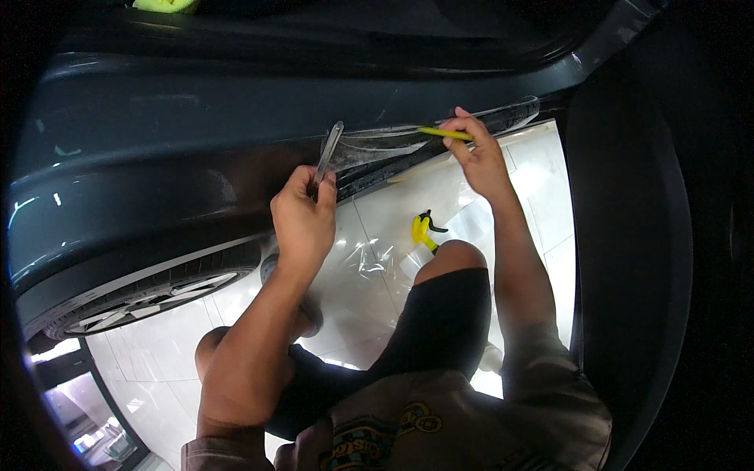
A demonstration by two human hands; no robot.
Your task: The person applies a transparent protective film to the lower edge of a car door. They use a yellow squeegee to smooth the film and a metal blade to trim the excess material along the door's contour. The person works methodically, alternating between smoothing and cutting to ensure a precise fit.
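By the sill (259,111), the yellow stick (437,131) points left, held sideways.

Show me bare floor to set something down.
Bare: glossy white tiled floor between the black-and-silver wheel and left forearm; narrower between right forearm and dark panel.
Crowded: mid-floor, with crumpled clear film and a yellow-and-black spray trigger by the right knee; dark painted sill, at left hand and right hand.

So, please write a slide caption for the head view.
Left hand holding a slim grey tool, right hand a yellow tool, at a dark car body.
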